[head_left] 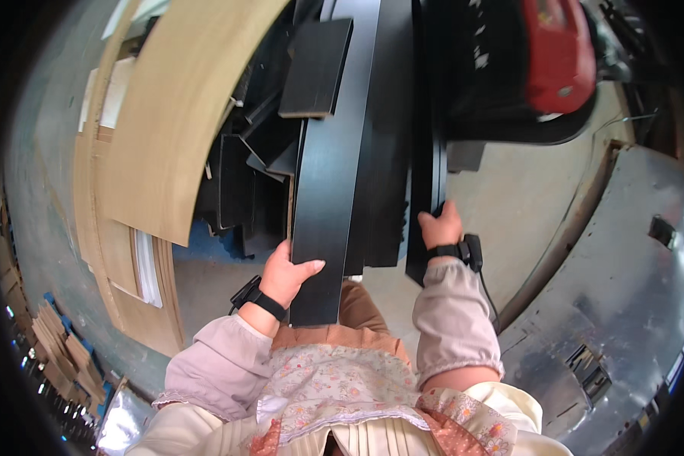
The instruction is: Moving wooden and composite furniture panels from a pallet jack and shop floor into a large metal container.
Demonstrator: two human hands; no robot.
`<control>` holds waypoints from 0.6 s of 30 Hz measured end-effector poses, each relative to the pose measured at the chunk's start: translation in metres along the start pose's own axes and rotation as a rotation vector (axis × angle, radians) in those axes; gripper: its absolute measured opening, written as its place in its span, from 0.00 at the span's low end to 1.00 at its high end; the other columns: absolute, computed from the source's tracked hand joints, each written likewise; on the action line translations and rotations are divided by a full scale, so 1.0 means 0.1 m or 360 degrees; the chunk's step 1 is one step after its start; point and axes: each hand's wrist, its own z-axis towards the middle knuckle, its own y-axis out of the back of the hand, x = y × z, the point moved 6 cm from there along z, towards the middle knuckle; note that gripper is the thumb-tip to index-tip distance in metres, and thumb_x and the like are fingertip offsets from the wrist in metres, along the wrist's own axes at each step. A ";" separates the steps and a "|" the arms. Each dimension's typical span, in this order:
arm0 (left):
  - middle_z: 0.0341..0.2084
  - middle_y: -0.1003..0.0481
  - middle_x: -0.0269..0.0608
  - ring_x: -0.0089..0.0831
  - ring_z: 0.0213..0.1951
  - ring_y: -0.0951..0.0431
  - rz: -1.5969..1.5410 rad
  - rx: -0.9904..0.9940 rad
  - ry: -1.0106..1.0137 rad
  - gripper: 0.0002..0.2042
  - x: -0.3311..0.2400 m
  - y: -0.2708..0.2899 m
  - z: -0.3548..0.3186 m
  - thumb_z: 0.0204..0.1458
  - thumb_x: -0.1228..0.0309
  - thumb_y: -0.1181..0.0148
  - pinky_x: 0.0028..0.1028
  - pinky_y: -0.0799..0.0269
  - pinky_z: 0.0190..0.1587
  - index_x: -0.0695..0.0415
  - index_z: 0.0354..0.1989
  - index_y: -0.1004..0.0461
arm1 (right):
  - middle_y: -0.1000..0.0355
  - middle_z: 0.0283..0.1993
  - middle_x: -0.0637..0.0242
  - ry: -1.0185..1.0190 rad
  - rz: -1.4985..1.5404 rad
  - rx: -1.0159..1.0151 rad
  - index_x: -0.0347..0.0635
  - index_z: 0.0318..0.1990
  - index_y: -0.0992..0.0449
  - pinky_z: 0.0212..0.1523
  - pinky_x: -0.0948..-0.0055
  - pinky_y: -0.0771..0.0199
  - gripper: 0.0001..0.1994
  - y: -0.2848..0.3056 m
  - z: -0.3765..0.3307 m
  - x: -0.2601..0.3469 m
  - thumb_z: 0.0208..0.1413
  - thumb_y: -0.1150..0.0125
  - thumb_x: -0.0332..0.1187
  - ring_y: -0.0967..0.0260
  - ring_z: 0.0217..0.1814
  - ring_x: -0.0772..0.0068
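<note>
Black boards (334, 175) crowd ahead; bare floor (501, 197) rightward.

— What sort of place is this?
— A woodworking workshop. Tan plywood sheets (167, 114) lean in stacks over a bare concrete floor (509, 190).
— What else shows it?
— Black laminated boards (334, 167) and offcuts (243, 182) lie piled, beside a red-and-black machine (555, 53) and a grey metal machine surface (623, 289).

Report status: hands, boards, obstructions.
Left hand grips long black board. Right hand grips narrow black strip. Black offcuts piled beyond.
</note>
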 end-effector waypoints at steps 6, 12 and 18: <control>0.37 0.28 0.43 0.27 0.39 0.28 0.0055 0.0112 0.0058 0.23 -0.36 0.00 -0.75 0.39 0.72 0.34 0.26 0.31 0.43 0.68 0.44 0.34 | 0.33 0.22 0.54 -0.0041 0.0108 0.0199 0.32 0.23 0.34 0.29 0.65 0.34 0.18 1.34 -0.67 0.28 0.26 0.34 0.33 0.34 0.26 0.59; 0.36 0.27 0.44 0.29 0.37 0.26 -0.0085 0.0276 0.0134 0.19 -1.00 -0.30 -1.65 0.42 0.75 0.38 0.27 0.30 0.43 0.67 0.44 0.34 | 0.35 0.19 0.67 -0.0177 0.0305 0.0313 0.36 0.21 0.34 0.23 0.73 0.36 0.12 2.37 -1.59 0.23 0.28 0.35 0.24 0.38 0.22 0.74; 0.36 0.27 0.43 0.30 0.36 0.25 -0.0134 0.0448 0.0192 0.18 -1.29 -0.54 -2.05 0.44 0.76 0.40 0.28 0.29 0.42 0.66 0.45 0.34 | 0.31 0.26 0.65 -0.0614 0.1514 0.0953 0.34 0.30 0.30 0.30 0.75 0.31 0.11 2.43 -2.33 0.62 0.36 0.38 0.21 0.32 0.27 0.73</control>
